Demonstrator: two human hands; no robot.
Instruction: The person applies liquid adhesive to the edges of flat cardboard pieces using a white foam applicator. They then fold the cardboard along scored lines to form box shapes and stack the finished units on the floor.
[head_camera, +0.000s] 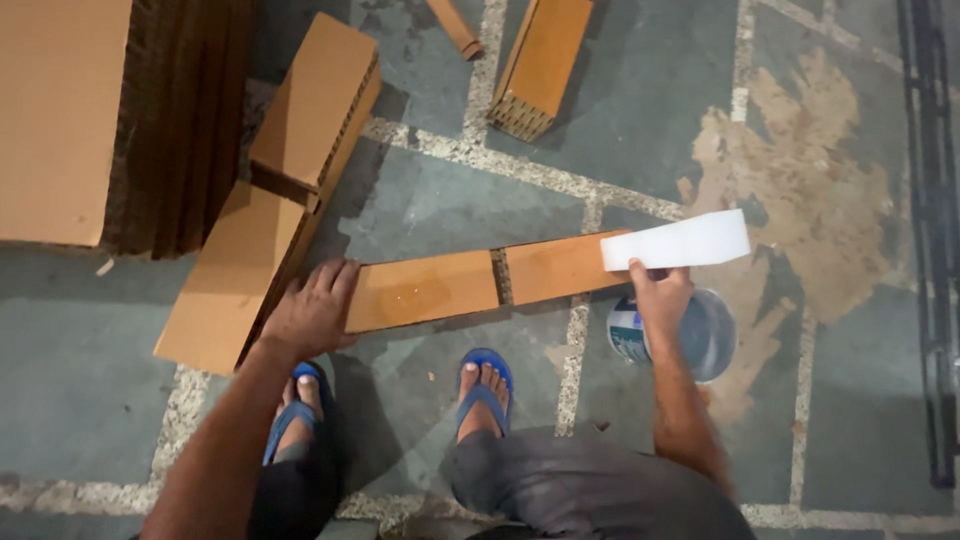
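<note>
My left hand rests palm-down on the left end of a long cardboard strip lying on the floor. The strip is in two lengths that meet at a narrow gap near its middle; the right length runs up toward my right hand. My right hand pinches the lower edge of a white strip of paper or tape that overlaps the right end of the cardboard. Under that hand a round plastic container stands on the floor. My feet in blue sandals are just below the strip.
A thick stack of honeycomb cardboard sheets stands at upper left. Two folded cardboard pieces lie beside it, touching my left hand's side. Another honeycomb block and a small offcut lie farther up. The floor is stone slabs with pale joints; a metal rail runs along the right.
</note>
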